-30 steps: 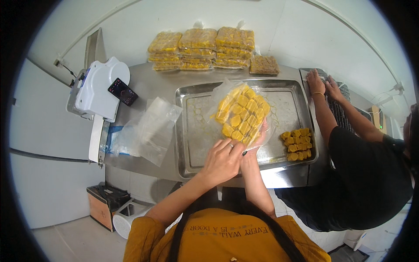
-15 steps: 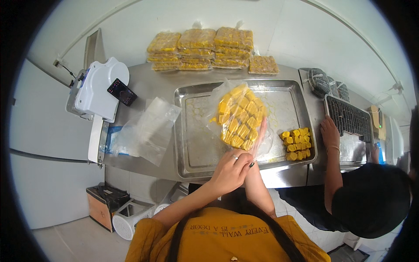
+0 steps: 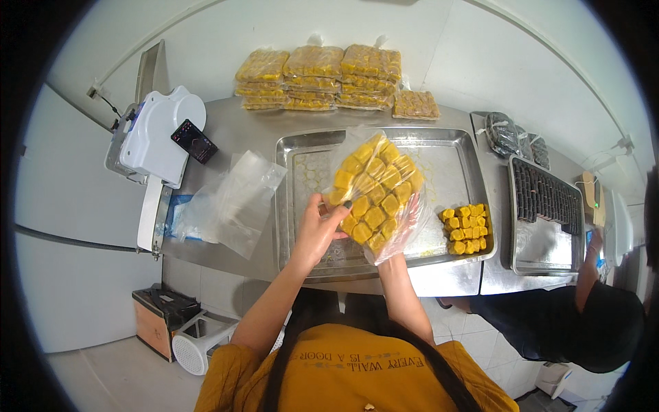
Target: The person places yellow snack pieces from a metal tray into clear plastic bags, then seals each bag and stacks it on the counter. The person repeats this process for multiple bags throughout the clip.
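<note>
both hands up over the steel tray (image 3: 302,147), holding a clear plastic bag (image 3: 376,192) packed with yellow cubes in rows. left hand (image 3: 317,230) is closed on the bag's lower left edge, fingers curled round the side, thumb up by the corner. right hand (image 3: 400,230) sits under and behind the bag, seen through the plastic, fingers spread against the bottom right; it supports the bag, but how tightly it clasps is hard to tell through the film. bag is tilted, top end leaning away and right, lifted off the tray, above its middle.

on the tray's right end lies a small block of loose yellow cubes (image 3: 467,229), near the bag but apart from it. left of the tray, a heap of empty clear bags (image 3: 233,199) on the steel counter (image 3: 250,134). further left a white machine (image 3: 159,136) with a dark phone (image 3: 194,141) resting on its edge. at the back of the counter against the wall, stacks of filled bags (image 3: 319,77) of the same yellow stuff, plus one single pack (image 3: 414,105) to their right.

on the right a second tray (image 3: 542,244) with a dark ridged mat (image 3: 546,196), and dark bagged items (image 3: 513,136) behind it. another person (image 3: 583,323) in dark clothes bends low at the right edge, one hand near that second tray. on the floor lower left, an orange box (image 3: 154,319) and a white perforated basket (image 3: 199,340).
</note>
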A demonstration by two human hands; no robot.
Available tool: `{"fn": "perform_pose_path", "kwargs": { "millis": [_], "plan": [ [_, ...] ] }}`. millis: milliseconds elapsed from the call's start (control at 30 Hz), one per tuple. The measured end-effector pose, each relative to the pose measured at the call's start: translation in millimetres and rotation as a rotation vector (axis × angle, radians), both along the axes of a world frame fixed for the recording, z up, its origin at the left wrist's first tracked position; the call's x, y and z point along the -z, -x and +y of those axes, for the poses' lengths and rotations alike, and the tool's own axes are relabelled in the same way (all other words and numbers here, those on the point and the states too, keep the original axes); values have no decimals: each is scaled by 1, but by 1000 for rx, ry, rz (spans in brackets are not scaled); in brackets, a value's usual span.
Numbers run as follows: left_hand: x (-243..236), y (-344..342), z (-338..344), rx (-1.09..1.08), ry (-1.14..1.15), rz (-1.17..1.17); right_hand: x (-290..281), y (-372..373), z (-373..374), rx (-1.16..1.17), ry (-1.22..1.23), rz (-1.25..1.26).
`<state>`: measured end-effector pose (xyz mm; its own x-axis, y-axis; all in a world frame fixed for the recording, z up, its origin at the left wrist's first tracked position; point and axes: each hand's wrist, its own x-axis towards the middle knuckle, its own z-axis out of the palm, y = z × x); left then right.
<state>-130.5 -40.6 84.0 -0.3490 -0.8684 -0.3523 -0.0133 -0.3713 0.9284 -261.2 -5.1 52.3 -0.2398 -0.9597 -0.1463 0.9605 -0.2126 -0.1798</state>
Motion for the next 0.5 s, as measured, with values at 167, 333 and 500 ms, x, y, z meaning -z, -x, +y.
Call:
{"fn": "perform_pose_path", "kwargs": {
  "millis": [167,333,500],
  "plan": [
    [1,-2,1,-57,-102,63,8,3,-3,48,27,31],
    [0,2,5,-47,10,38,10,2,-4,100,31,48],
    [-3,3,5,-41,92,-12,9,2,-2,71,-41,20]
  ]
}}
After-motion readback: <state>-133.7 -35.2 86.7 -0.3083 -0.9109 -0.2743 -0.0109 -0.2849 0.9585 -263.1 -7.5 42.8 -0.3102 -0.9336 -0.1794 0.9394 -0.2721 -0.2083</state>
